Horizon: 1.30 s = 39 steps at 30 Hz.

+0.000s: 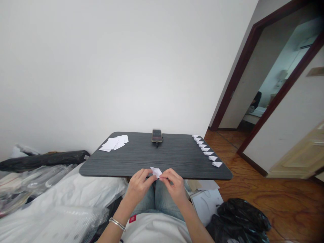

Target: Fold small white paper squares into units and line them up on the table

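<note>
A small folded piece of white paper (156,171) is held at the front edge of the dark table (141,158). My left hand (140,182) pinches its left side between thumb and fingers. On the opposite side, my right hand (173,184) grips the lower right corner with thumb and fingertips. At the table's left lies a loose pile of flat white paper sheets (111,144). Along the right edge runs a row of several folded white papers (209,153), each with a pointed shape.
A small dark device on a stand (157,135) sits at the table's back middle, near the white wall. Plastic-wrapped bundles (63,199) lie at the left. Black plastic bags (238,219) and a white paper bag (206,204) are on the floor at right. Beyond is a doorway.
</note>
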Each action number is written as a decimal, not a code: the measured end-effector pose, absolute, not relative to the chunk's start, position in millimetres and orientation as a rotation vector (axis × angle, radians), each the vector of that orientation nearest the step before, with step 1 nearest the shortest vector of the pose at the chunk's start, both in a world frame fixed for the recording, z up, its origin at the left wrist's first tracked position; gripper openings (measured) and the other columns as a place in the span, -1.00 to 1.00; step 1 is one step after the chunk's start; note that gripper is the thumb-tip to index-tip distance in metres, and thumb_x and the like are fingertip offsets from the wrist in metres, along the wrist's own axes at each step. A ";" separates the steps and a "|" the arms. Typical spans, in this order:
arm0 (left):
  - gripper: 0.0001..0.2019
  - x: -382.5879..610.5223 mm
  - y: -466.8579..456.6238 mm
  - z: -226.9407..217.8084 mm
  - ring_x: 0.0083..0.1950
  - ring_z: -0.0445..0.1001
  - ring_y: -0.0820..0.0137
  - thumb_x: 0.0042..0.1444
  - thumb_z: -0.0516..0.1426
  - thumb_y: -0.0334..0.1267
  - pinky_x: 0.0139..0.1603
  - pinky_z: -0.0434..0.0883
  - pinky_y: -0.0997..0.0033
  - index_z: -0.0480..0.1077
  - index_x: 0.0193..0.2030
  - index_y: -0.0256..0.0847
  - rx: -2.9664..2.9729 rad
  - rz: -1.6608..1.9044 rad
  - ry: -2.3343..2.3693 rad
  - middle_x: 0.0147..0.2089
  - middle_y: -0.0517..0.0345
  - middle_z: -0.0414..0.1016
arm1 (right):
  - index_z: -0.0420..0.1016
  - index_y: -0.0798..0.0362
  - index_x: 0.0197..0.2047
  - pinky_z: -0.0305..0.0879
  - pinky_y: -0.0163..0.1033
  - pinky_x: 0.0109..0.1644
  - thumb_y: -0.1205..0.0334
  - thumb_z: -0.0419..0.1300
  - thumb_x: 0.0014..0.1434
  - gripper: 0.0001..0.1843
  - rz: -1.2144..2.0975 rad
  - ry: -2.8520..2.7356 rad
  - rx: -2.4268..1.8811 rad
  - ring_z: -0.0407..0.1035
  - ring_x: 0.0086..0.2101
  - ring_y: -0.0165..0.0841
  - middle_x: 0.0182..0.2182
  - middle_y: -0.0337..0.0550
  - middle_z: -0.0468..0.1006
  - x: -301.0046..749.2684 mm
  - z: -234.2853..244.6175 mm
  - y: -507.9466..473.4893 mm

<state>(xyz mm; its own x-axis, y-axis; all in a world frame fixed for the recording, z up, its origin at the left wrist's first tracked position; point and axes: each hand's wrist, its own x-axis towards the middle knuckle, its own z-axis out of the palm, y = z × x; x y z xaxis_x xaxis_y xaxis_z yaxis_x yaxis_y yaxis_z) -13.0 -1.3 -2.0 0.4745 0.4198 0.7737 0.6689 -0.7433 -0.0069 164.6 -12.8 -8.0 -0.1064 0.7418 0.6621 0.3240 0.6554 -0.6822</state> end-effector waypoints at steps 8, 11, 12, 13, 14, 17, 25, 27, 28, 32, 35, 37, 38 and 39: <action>-0.84 -7.7 1.2 6.0 -0.23 0.43 0.37 0.13 0.10 -0.29 -0.33 0.40 0.44 0.45 -0.17 -0.18 -2.689 -1.823 -1.298 -0.17 0.04 0.41 | 0.50 0.02 -0.32 0.25 -0.28 -0.34 0.37 -0.02 0.23 -0.73 0.291 -1.779 -0.880 0.33 -0.42 -0.35 -0.45 -0.14 0.42 176.4 -17.2 -5.6; -0.89 -7.2 2.2 5.6 -0.26 0.44 0.38 0.11 0.12 -0.32 -0.32 0.39 0.45 0.49 -0.32 -0.21 -2.799 -1.827 -1.283 -0.26 0.06 0.45 | 0.50 0.02 -0.30 0.26 -0.28 -0.32 0.40 -0.03 0.23 -0.72 0.283 -1.812 -0.869 0.35 -0.40 -0.35 -0.43 -0.14 0.44 179.6 -17.5 -4.7; -0.89 -7.2 2.3 5.0 -0.26 0.44 0.38 0.11 0.13 -0.32 -0.31 0.39 0.45 0.50 -0.34 -0.22 -2.805 -1.826 -1.282 -0.27 0.06 0.46 | 0.50 0.02 -0.30 0.27 -0.28 -0.32 0.40 -0.04 0.23 -0.72 0.283 -1.816 -0.872 0.35 -0.39 -0.35 -0.42 -0.13 0.45 180.2 -16.9 -4.7; -0.89 -7.3 2.4 4.3 -0.27 0.44 0.38 0.10 0.14 -0.33 -0.29 0.39 0.43 0.50 -0.36 -0.22 -2.804 -1.824 -1.279 -0.28 0.07 0.47 | 0.49 0.02 -0.30 0.27 -0.28 -0.31 0.41 -0.04 0.22 -0.71 0.284 -1.816 -0.876 0.36 -0.38 -0.35 -0.42 -0.13 0.45 180.4 -16.1 -4.9; -0.89 -7.5 2.4 3.8 -0.27 0.45 0.38 0.10 0.14 -0.33 -0.27 0.39 0.42 0.50 -0.37 -0.22 -2.804 -1.815 -1.272 -0.28 0.07 0.47 | 0.49 0.03 -0.30 0.27 -0.28 -0.30 0.41 -0.04 0.22 -0.71 0.286 -1.813 -0.880 0.36 -0.38 -0.34 -0.41 -0.13 0.45 180.5 -15.3 -5.2; -0.86 -8.2 3.0 3.0 -0.26 0.45 0.38 0.12 0.11 -0.33 -0.23 0.39 0.40 0.50 -0.38 -0.20 -2.841 -1.727 -1.217 -0.28 0.07 0.47 | 0.48 0.03 -0.31 0.26 -0.27 -0.30 0.41 -0.04 0.21 -0.73 0.306 -1.764 -0.910 0.36 -0.37 -0.33 -0.41 -0.13 0.45 179.4 -13.6 -5.6; -0.79 -10.7 5.9 2.4 -0.29 0.44 0.41 0.19 0.01 -0.35 -0.27 0.38 0.47 0.47 -0.33 -0.20 -2.837 -1.566 -1.155 -0.30 0.08 0.44 | 0.46 0.02 -0.32 0.26 -0.27 -0.30 0.40 -0.02 0.20 -0.76 0.360 -1.733 -0.912 0.35 -0.37 -0.33 -0.41 -0.14 0.45 176.4 -14.9 -4.3; -0.80 -11.5 6.5 1.9 -0.29 0.44 0.42 0.19 0.01 -0.36 -0.27 0.38 0.47 0.46 -0.33 -0.20 -2.832 -1.563 -1.156 -0.30 0.08 0.44 | 0.47 0.01 -0.30 0.27 -0.26 -0.27 0.40 -0.02 0.21 -0.75 0.366 -1.757 -0.904 0.35 -0.35 -0.32 -0.40 -0.14 0.45 176.4 -15.1 -4.6; -0.80 -11.8 6.7 1.6 -0.29 0.44 0.42 0.19 0.01 -0.37 -0.27 0.38 0.47 0.46 -0.33 -0.20 -2.833 -1.560 -1.158 -0.30 0.08 0.44 | 0.47 0.01 -0.28 0.27 -0.26 -0.26 0.40 -0.02 0.21 -0.75 0.370 -1.771 -0.901 0.36 -0.34 -0.32 -0.39 -0.14 0.45 176.4 -15.2 -4.8; -0.81 -11.9 7.1 0.0 -0.28 0.44 0.41 0.19 0.01 -0.36 -0.27 0.38 0.46 0.45 -0.33 -0.20 -2.802 -1.556 -1.184 -0.29 0.09 0.44 | 0.49 0.01 -0.25 0.28 -0.26 -0.26 0.41 -0.03 0.22 -0.73 0.380 -1.789 -0.906 0.36 -0.35 -0.33 -0.37 -0.13 0.44 175.6 -15.3 -5.6; -0.81 -11.5 6.9 -1.3 -0.28 0.44 0.41 0.19 0.01 -0.37 -0.27 0.37 0.46 0.44 -0.34 -0.21 -2.736 -1.560 -1.238 -0.30 0.09 0.44 | 0.50 0.00 -0.23 0.28 -0.27 -0.26 0.39 -0.02 0.22 -0.73 0.381 -1.788 -0.919 0.36 -0.33 -0.32 -0.36 -0.13 0.44 174.3 -14.3 -6.2; -0.81 -11.4 6.8 -2.1 -0.28 0.44 0.40 0.19 0.01 -0.38 -0.27 0.37 0.47 0.44 -0.34 -0.21 -2.715 -1.556 -1.261 -0.31 0.09 0.44 | 0.49 0.00 -0.20 0.29 -0.29 -0.28 0.37 0.02 0.21 -0.77 0.394 -1.789 -0.945 0.36 -0.33 -0.32 -0.35 -0.13 0.43 173.5 -13.5 -6.6; -0.81 -11.5 6.8 -2.5 -0.28 0.44 0.40 0.19 0.01 -0.38 -0.27 0.37 0.47 0.44 -0.34 -0.21 -2.716 -1.553 -1.260 -0.31 0.09 0.44 | 0.48 0.00 -0.19 0.29 -0.30 -0.31 0.36 0.04 0.20 -0.79 0.403 -1.791 -0.960 0.36 -0.33 -0.32 -0.35 -0.13 0.43 173.2 -13.2 -6.8; -0.81 -11.6 6.8 -2.8 -0.28 0.44 0.40 0.19 0.01 -0.38 -0.27 0.37 0.47 0.44 -0.34 -0.22 -2.724 -1.548 -1.251 -0.31 0.09 0.43 | 0.48 0.00 -0.19 0.29 -0.31 -0.33 0.35 0.06 0.20 -0.80 0.412 -1.793 -0.973 0.36 -0.34 -0.32 -0.35 -0.13 0.42 173.0 -13.1 -6.9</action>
